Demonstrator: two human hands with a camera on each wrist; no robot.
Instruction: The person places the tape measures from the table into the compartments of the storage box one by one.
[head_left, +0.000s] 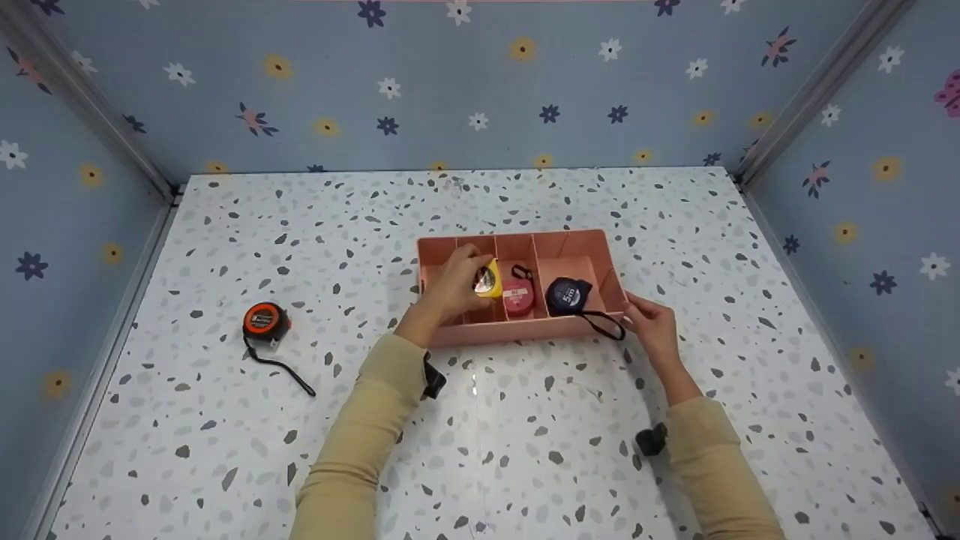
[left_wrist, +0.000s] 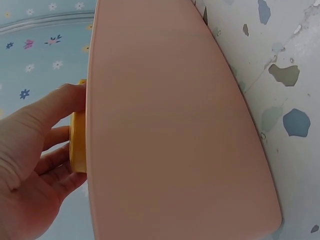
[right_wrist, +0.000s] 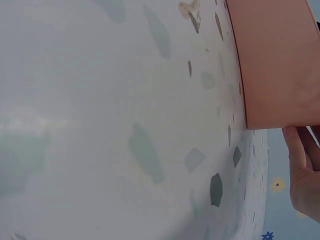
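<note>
A pink organizer box with several compartments stands mid-table; its front wall fills much of the left wrist view. My left hand pinches a yellow tape measure above the second compartment from the left. In the left wrist view, the box wall partly hides this yellow tape measure. The third compartment holds a red tape measure. A dark blue tape measure sits in the wide right one, its strap over the front rim. My right hand touches the box's right end with extended fingers.
An orange and black tape measure lies on the speckled table at the left, its black strap trailing toward the front. Flower-patterned panels enclose the back and both sides.
</note>
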